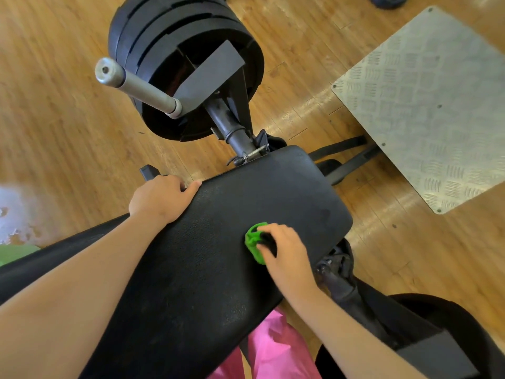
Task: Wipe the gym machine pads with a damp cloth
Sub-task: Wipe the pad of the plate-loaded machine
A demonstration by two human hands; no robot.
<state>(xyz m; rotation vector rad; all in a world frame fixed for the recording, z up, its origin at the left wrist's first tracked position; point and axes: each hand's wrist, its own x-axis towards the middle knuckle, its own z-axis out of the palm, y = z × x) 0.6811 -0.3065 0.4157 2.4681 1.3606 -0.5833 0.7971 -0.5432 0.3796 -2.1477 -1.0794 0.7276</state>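
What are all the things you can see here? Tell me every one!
pad: one, black, in the middle
cloth: one, green, on the pad under the right hand
weight plates: a stack, black, at the top beyond the pad
bar: one, silver, sticking out by the weight plates
metal plate: one, grey, on the floor at the right
floor: one, brown wood, all around
trousers: one pair, pink, at the bottom
left hand: one, grips the pad's left edge
right hand: one, holds the cloth on the pad
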